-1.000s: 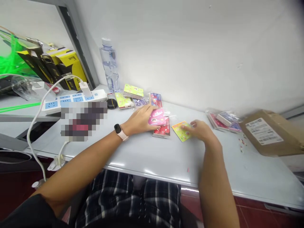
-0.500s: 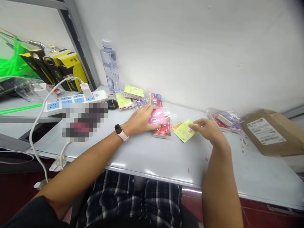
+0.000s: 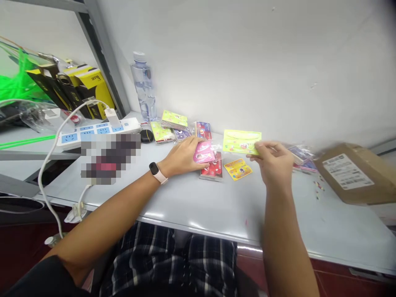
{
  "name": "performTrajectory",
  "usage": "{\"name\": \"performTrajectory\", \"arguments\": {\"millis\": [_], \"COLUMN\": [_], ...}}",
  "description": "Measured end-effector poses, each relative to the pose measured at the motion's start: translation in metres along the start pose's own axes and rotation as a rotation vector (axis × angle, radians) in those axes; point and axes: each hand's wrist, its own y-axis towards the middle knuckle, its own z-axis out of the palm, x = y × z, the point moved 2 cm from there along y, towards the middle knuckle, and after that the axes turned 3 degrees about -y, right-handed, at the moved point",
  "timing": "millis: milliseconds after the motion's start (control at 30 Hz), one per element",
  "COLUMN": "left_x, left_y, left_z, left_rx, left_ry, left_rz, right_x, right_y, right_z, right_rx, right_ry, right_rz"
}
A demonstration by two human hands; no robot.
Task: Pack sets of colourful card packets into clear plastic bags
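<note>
Above grey tabletop (image 3: 198, 206), right hand (image 3: 274, 161) holds green card (image 3: 238, 142), print (image 3: 240, 137) apparently unreadable.

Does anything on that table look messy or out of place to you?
Yes, slightly. Tiny multicoloured bits lie scattered beside the cardboard box, and a pink speck sits alone near the front edge of the table. They look like stray litter, though they're too small to identify.
</note>
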Motion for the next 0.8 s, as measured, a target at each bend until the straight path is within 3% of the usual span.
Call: {"name": "performTrajectory", "arguments": {"millis": [200,600,800], "left_x": [0.001,0.001,0.002], "left_y": [0.001,0.000,0.000], "left_z": [0.000,0.000,0.000], "left_rx": [-0.010,-0.010,-0.004], "left_ry": [0.009,0.055,0.022], "left_rz": [-0.023,-0.062,-0.033], "right_x": [0.004,0.002,0.000], "right_y": [-0.009,-0.004,-0.002], "right_z": [0.015,0.005,0.005], "right_rx": [0.062,0.032,0.061], "right_ry": [-0.083,-0.113,-0.082], "right_rz": [0.029,0.154,0.136]}}
